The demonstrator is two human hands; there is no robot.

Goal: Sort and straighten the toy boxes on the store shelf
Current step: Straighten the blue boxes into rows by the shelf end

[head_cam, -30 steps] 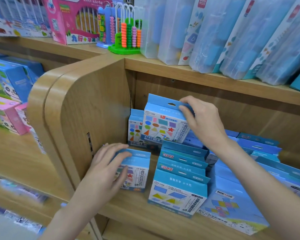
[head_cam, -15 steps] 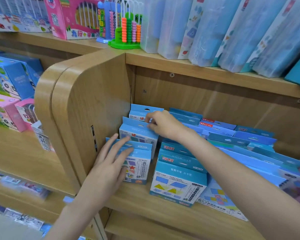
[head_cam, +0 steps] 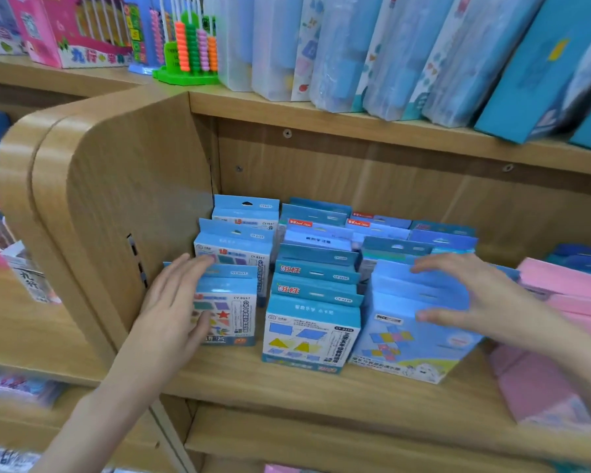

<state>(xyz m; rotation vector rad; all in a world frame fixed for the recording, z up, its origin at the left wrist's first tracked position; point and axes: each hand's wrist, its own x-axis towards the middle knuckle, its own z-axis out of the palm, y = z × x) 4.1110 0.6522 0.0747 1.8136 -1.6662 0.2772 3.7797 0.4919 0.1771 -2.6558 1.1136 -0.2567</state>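
Note:
Rows of small blue toy boxes stand on the wooden shelf (head_cam: 287, 387). My left hand (head_cam: 176, 302) rests with straight fingers against the front shape box (head_cam: 232, 308) of the left row, beside the shelf's side panel. Behind it stand two more shape boxes (head_cam: 236, 247). The middle row is led by a triangle box (head_cam: 309, 332). My right hand (head_cam: 475, 295) hovers with spread fingers over the larger leaning blue box (head_cam: 413, 339) of the right row; its thumb touches the box face.
Pink boxes (head_cam: 560, 302) lie at the right of the same shelf. The shelf above carries clear plastic cases (head_cam: 355, 52), a bead abacus (head_cam: 191, 46) and a pink toy box (head_cam: 72, 32). The curved wooden side panel (head_cam: 93, 206) walls off the left.
My right hand let go of the shape box it set into the left row and moved right to the larger blue box. My left hand stays on the front box.

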